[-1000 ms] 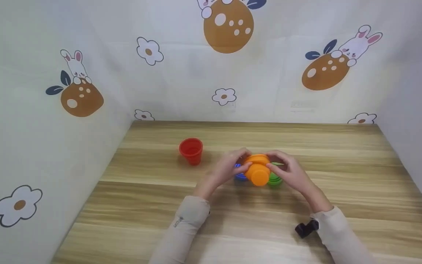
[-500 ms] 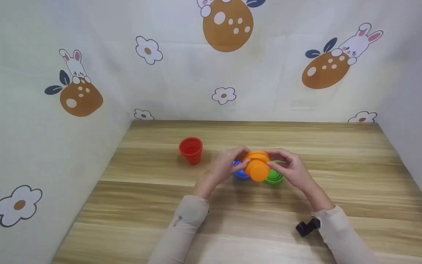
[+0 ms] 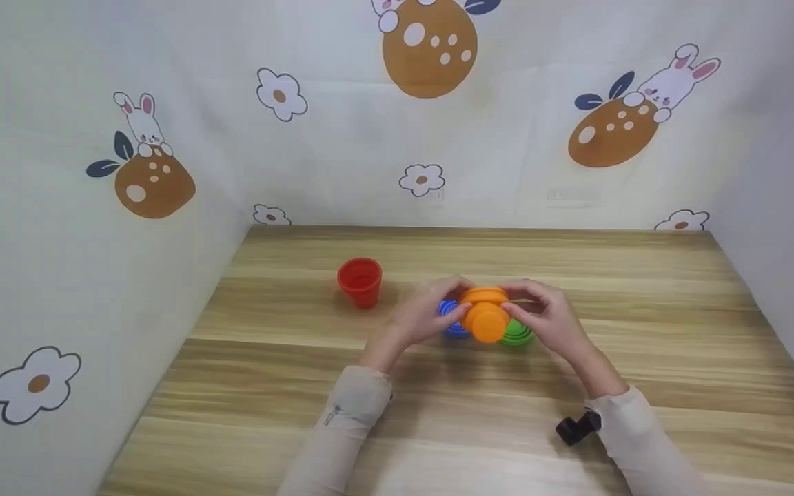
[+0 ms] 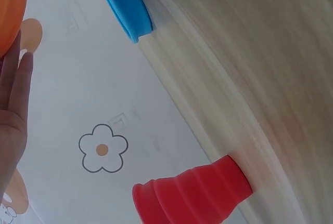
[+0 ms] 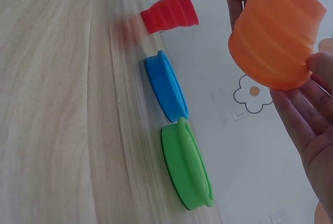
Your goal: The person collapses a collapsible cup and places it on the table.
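Both hands hold an orange ridged collapsible cup (image 3: 489, 322) up above the table. It is drawn out and tilted, its round base toward the head camera. My left hand (image 3: 430, 313) grips its left side with thumb and fingers; my right hand (image 3: 550, 318) grips the right side. The right wrist view shows the ridged wall of the orange cup (image 5: 276, 37) between the two hands. Beneath it on the table lie a blue collapsed cup (image 5: 166, 86) and a green collapsed cup (image 5: 186, 164), side by side and partly hidden in the head view.
A red collapsible cup (image 3: 360, 282), drawn out, stands upright to the left of the hands on the wooden table (image 3: 287, 386). A black object (image 3: 577, 428) is at the right sleeve. Printed cloth walls (image 3: 342, 151) border the table's back and sides.
The orange cup and both hands have shifted slightly away from the head camera, and more of the green cup shows. Both hands keep their hold. The red cup has not moved.
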Motion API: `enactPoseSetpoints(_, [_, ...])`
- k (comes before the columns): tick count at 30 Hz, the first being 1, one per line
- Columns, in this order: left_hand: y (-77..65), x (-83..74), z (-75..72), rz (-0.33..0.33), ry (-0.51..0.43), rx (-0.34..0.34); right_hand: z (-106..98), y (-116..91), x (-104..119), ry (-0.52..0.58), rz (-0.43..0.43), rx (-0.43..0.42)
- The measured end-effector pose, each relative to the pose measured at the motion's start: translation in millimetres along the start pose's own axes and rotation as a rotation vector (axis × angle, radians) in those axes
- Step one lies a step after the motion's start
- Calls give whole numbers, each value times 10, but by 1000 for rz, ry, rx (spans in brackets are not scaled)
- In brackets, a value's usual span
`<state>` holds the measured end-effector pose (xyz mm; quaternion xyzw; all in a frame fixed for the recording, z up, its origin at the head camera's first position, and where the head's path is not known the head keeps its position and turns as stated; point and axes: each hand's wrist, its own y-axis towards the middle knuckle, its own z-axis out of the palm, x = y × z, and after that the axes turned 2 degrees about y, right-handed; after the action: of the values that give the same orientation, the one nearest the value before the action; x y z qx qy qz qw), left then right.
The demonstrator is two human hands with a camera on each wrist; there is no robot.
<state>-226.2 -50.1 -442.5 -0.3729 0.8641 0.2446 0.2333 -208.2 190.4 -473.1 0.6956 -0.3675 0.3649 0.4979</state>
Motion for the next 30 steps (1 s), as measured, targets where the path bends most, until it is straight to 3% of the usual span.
enactPoseSetpoints(4, [7,-31,0,-14,-3,55,8,1,0,-61,-42,7])
enactPoseSetpoints(8, [20,-50,9,5,-26,84,15,1,17,-107,-66,12])
enactPoseSetpoints(13, [27,-69,16,-26,-58,107,20,-5,39,-164,-71,9])
enactPoseSetpoints(21, [25,-60,22,-42,-89,87,25,-3,41,-172,-93,18])
enactPoseSetpoints(30, [11,-4,29,51,-97,18,21,-16,47,-153,-54,40])
